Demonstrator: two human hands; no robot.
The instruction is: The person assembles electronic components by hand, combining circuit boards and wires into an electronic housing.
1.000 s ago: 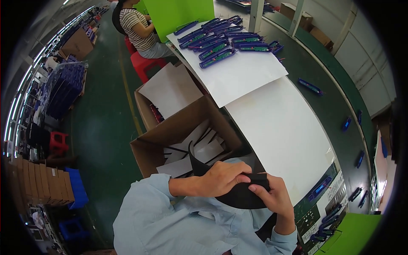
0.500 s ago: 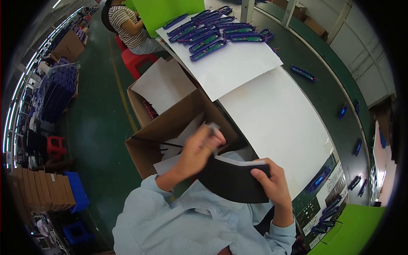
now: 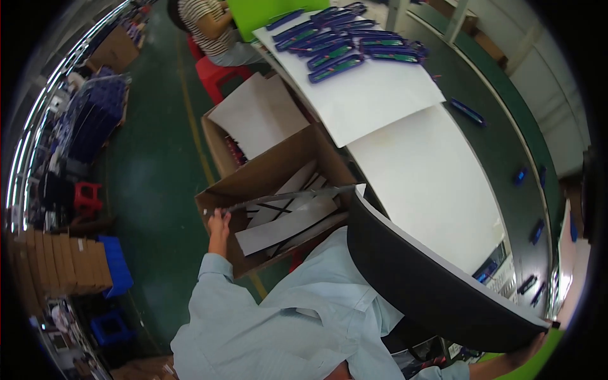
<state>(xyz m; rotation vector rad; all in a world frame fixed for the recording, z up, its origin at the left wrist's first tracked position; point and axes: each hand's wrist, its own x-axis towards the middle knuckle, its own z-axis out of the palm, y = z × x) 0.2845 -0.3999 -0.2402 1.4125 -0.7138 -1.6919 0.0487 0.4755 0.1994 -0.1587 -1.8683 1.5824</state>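
A long thin grey strip (image 3: 285,194) runs taut from my left hand (image 3: 218,227) to the near-left end of a curved black sheet (image 3: 424,285). The fingers of my left hand are pinched on the strip's end, above the left edge of an open cardboard box (image 3: 237,259). My right hand (image 3: 522,356), far out at the lower right, grips the other end of the black sheet; part of that hand is cut by dark rim and sheet. A white edge shows along the sheet's upper side. Inside the box lie white strips (image 3: 285,229) and several narrow black ones.
Several blue casings with green boards (image 3: 335,66) lie on a white sheet (image 3: 373,114) on the bench. More casings sit on the dark conveyor (image 3: 500,145) to the right. Another box (image 3: 253,120) adjoins the first. A person (image 3: 206,28) sits on a red stool (image 3: 218,76) beyond.
My hands have moved far apart, the left outward with the strip's end, the right toward the lower right with the sheet. The black sheet now spreads out long, and the strip is stretched between.
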